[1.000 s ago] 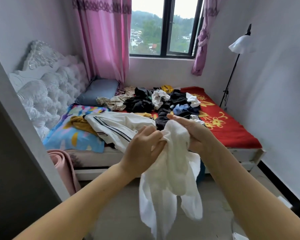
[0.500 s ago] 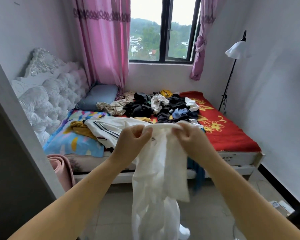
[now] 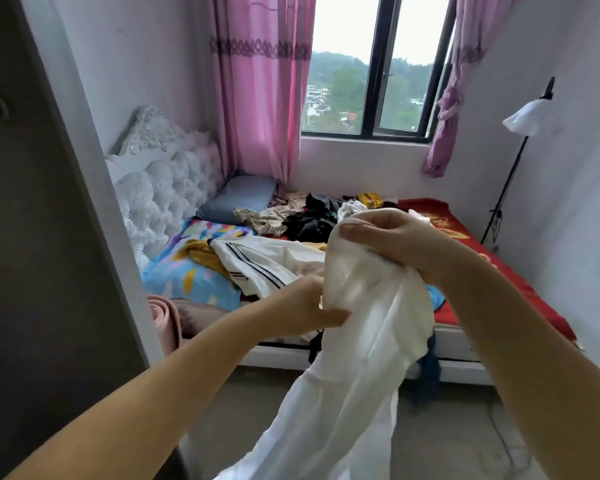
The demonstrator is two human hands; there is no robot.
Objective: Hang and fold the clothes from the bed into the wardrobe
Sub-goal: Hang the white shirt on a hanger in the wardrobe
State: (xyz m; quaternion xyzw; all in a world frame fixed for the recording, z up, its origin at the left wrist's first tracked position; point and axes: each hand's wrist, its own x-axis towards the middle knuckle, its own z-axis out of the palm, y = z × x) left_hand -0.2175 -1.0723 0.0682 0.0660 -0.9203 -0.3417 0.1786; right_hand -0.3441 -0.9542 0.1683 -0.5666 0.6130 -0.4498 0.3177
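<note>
My right hand (image 3: 392, 242) grips the top of the white garment (image 3: 357, 341), held up in front of the bed (image 3: 492, 271); my left hand (image 3: 312, 306) pinches its lower edge (thin, see-through cloth). More clothes (image 3: 309, 220) lie piled on the bed.

Soft daylight from the window (image 3: 378, 64), wide-angle edge bending, slight blur

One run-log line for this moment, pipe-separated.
step: handling garment | left hand: grips white garment | right hand: grips its top | garment: hangs toward floor | bed: clothes pile remains
</note>
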